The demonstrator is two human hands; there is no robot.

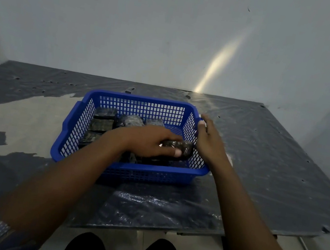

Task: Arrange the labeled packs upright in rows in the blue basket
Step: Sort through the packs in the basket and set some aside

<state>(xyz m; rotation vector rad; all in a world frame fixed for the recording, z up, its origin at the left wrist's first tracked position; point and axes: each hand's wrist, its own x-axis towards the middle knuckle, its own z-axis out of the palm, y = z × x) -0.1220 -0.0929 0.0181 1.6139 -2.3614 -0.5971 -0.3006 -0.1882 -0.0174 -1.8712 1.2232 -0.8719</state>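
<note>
**A:** ok so head cam only. The basket (129, 169) sits mid-desk (281, 175), which is covered in wrinkly plastic sheet. The left hand (148, 141) reaches over the near rim and is wrapped around one dark pack (179, 148), thumb on the near side, fingers over the top. That pack is low inside, by the right wall, lying on its side as far as I can see.

**B:** and the right hand (209, 140)?

**A:** Flat and loose, gripping nothing, resting against the outside of the right wall with the fingertips up by the far right corner of the rim.

**B:** other packs?

**A:** A few more packs (104, 119) down the left side and along the back wall, touching each other. Too dark to read labels or tell if they're upright. Shoes (86, 248) show on the floor below the desk edge.
</note>
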